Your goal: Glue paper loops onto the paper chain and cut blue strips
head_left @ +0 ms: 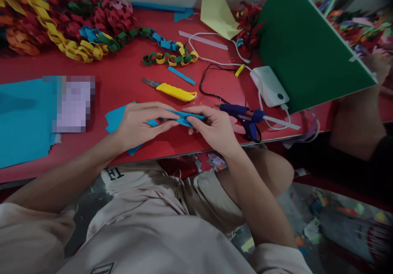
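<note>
Near the table's front edge, my left hand (147, 120) and my right hand (213, 124) pinch a folded piece of blue paper (184, 117) between them. The left fingers and thumb close on its left end; the right thumb presses on its right part. Under and beside my left hand lie more blue paper pieces (118, 116) on the table. Just beyond my hands rests a yellow utility knife (175, 91), its blade out to the left. A dark blue hot glue gun (242, 116) lies right of my right hand, with a glue stick (281, 122) in its back.
Paper chains (73, 47) spread along the back left of the red table (123, 81). A blue paper stack (24, 122) lies left. A white power bank (268, 86) with cables stands right, near a leaning green board (310, 49). Another person's arm (356, 110) is beyond the board.
</note>
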### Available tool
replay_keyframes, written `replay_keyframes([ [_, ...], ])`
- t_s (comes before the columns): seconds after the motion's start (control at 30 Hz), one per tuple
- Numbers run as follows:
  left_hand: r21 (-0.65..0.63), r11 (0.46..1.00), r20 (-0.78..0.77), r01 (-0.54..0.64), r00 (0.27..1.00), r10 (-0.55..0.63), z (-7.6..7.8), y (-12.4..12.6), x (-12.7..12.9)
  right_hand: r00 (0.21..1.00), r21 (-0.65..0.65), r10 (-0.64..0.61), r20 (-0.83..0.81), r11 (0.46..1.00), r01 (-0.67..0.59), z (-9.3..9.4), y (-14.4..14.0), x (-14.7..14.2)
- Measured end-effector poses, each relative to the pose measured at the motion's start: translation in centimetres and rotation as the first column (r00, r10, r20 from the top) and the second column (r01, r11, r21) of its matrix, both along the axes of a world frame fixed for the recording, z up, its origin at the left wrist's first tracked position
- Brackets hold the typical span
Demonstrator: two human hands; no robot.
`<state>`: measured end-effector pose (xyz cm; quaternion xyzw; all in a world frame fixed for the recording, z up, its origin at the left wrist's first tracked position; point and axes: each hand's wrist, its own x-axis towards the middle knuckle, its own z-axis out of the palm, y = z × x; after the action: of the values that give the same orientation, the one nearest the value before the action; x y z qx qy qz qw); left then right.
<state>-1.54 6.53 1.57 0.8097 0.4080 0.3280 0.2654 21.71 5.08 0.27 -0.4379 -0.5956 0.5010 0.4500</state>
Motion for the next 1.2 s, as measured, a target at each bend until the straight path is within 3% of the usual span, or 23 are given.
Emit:
replay_keyframes([
  [0.07,-0.023,0.997,0.062,-0.075,0.995,0.077,0.1,-0.2,0.4,1.000,0.021,0.008,0.014,1.000,-0.009,0.1,-0.1,0.0],
  [0.2,-0.248,0.953,0.181,-0.174,0.958,0.222,0.3,-0.3,1.4,1.000,0.039,-0.012,0.024,0.999,0.011,0.2,-0.2,-0.2],
  [0.33,-0.401,0.908,0.276,-0.123,0.929,0.248,0.3,0.0,1.8,0.996,0.085,-0.064,0.063,0.995,0.059,0.1,-0.1,-0.6],
  [0.5,-0.577,0.816,0.298,0.027,0.937,0.180,-0.3,0.8,1.6,0.995,0.077,-0.095,0.028,0.993,0.093,-0.4,0.1,-0.7],
  [0.63,-0.572,0.811,0.347,0.125,0.932,0.101,-0.5,0.8,1.2,0.995,0.005,-0.090,-0.047,0.996,0.090,-0.4,0.1,-0.5],
  [0.77,-0.549,0.821,0.370,0.160,0.927,0.066,0.0,0.6,1.0,0.999,0.068,-0.016,-0.046,0.997,0.019,0.2,-0.2,0.1],
  [0.9,-0.524,0.850,0.320,0.059,0.938,0.132,0.4,0.4,1.1,0.999,0.119,0.032,-0.004,0.992,-0.032,0.3,-0.3,0.3],
  [1.03,-0.484,0.874,0.304,-0.033,0.931,0.203,0.1,0.2,1.5,1.000,0.106,-0.013,0.023,0.994,0.010,-0.1,-0.1,-0.2],
  [1.2,-0.285,0.954,0.191,-0.095,0.970,0.154,-0.1,-0.2,1.5,0.997,0.071,-0.056,0.060,0.996,0.051,-0.7,0.0,-1.1],
])
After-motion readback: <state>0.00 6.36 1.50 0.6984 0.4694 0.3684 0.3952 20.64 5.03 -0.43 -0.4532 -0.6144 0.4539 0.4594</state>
